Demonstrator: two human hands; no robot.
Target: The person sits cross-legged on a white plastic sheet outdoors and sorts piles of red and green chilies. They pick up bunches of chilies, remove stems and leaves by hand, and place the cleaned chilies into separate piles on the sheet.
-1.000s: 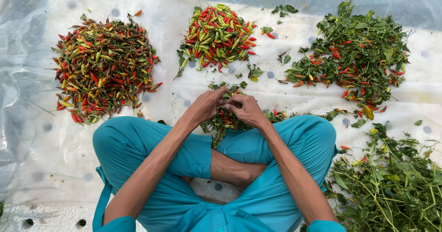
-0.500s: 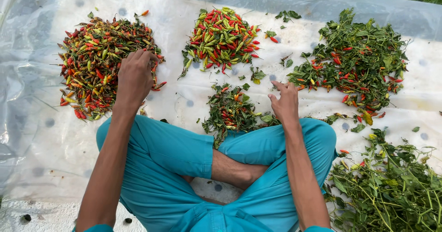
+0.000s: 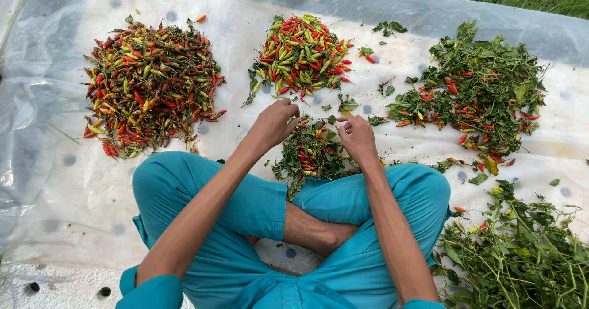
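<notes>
head view: only one camera, looking straight down at crossed legs on a plastic sheet [image 3: 55, 186]
small pile [image 3: 311, 150]: chillies and leaves mixed, right in front of the knees, between both hands
left hand [image 3: 274, 123]: at the pile's upper left edge, fingers curled down, loose fist; can't tell if it's pinching anything
right hand [image 3: 356, 138]: on the pile's right edge, fingers bent in toward the pile, looks like a pinch, but what's in it is hidden
nearer hand: pretty much a tie, both touching
axis: no clear one, pile is a rough clump
stemmed pile [image 3: 150, 87]: far left, well apart
clean pile [image 3: 302, 52]: just beyond the hands
leafy heap [image 3: 478, 88]: off to the right
</notes>
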